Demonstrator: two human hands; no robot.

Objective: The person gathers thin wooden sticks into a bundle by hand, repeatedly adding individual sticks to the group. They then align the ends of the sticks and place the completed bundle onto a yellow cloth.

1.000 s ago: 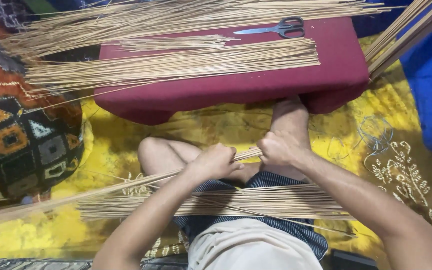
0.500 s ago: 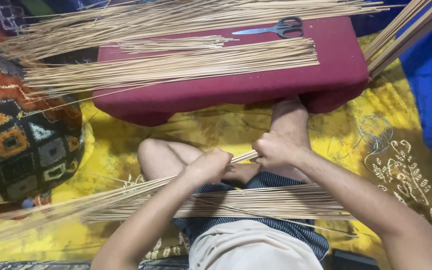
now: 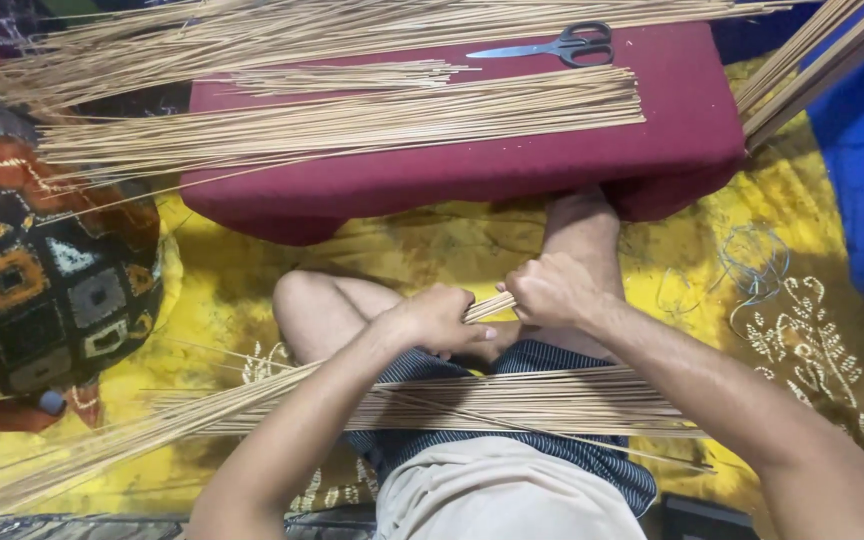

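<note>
Thin tan sticks make a bundle [image 3: 252, 415] that runs from the near left up to the middle, over the person's lap. Left hand [image 3: 439, 320] is closed round it, w/ the right hand [image 3: 550, 290] closed on the bundle's tip just beside it. Good way, I think: keep both hands tight & close so no stick slips or snaps. More sticks [image 3: 352, 120] & scissors [image 3: 552, 45] lie on the far red cushion [image 3: 452, 180].

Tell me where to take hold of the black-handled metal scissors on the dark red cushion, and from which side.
Grip the black-handled metal scissors by the handle loops at their right end, coming from above: they lie flat on the dark red cushion, blades closed and pointing left, with nothing over them.
</note>
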